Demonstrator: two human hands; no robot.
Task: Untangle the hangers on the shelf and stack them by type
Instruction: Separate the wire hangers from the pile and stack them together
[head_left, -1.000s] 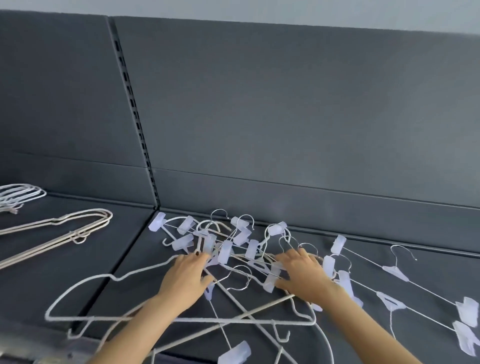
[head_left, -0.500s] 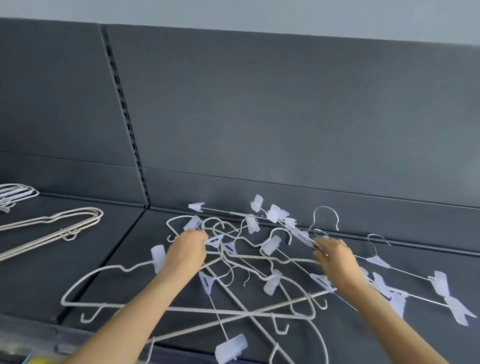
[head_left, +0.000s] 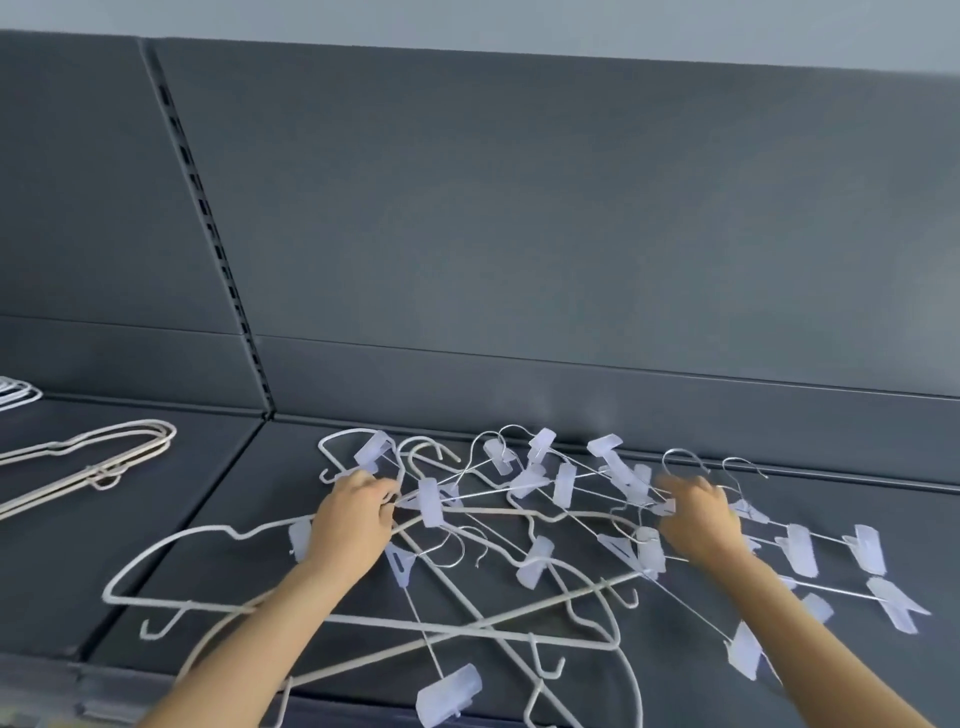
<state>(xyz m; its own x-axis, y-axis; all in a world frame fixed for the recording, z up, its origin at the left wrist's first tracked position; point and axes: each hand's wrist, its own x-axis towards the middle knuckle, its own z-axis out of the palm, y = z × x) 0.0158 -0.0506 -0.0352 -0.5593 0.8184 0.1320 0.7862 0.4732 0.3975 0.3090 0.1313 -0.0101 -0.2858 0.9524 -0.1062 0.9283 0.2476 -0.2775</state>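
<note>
The tangle of hangers (head_left: 535, 564), white wire frames knotted with clip bars, sprawls across the shelf (head_left: 260, 483) from its front edge to its back edge. The left hand (head_left: 353, 525) has its fingers curled round wires on the tangle's left side. The right hand (head_left: 701, 519) clutches clip-hanger wires on its right side. A stack of beige hangers (head_left: 106, 474) lies well apart, toward the shelf's left edge.

I see white wire hangers (head_left: 363, 619) and clip hangers (head_left: 430, 501) tangled flat on the dark shelf (head_left: 218, 499), with a beige stack (head_left: 106, 474) lying apart at left.
</note>
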